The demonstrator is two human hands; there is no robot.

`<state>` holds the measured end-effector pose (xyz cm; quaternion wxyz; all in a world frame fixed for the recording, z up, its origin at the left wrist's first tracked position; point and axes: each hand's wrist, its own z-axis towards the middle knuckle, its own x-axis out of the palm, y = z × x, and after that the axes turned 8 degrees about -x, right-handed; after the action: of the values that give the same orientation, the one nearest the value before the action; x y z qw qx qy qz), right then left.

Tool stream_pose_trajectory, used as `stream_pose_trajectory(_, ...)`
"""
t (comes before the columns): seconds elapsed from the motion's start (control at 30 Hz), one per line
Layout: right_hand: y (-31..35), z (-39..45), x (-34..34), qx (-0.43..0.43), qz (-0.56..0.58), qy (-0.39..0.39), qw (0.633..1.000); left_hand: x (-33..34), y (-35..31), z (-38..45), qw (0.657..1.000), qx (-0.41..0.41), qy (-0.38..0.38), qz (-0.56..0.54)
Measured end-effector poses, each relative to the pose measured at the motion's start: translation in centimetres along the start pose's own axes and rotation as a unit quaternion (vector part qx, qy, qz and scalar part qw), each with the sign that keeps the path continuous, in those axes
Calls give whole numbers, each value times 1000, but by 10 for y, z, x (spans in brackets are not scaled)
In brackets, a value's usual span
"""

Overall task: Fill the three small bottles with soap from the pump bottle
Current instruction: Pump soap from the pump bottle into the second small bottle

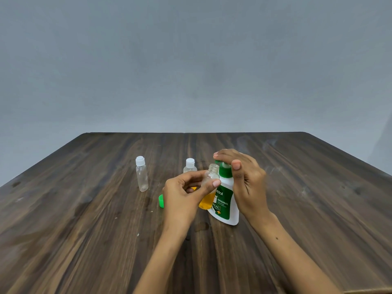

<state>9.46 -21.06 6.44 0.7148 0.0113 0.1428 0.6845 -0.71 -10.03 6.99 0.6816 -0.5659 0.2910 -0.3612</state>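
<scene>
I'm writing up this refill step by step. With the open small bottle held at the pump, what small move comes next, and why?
Probably press the pump head down. The left hand holds the open small bottle, part-filled with orange soap, its mouth right beside the pump bottle nozzle; exact alignment is hard to judge. The right hand already rests on the pump head.

I'm seeing a white pump bottle (226,200) showing a green label and green pump head, orange soap (206,201) glowing in a clear bottle (209,185), a streaky dark-brown table (84,219), a grey wall (191,60).
</scene>
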Motion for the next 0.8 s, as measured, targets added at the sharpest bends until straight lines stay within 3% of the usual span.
stream_pose_trajectory(0.8,3,0,3,1,4,-15,1000,-2,1,1,1000,8,-5,-5)
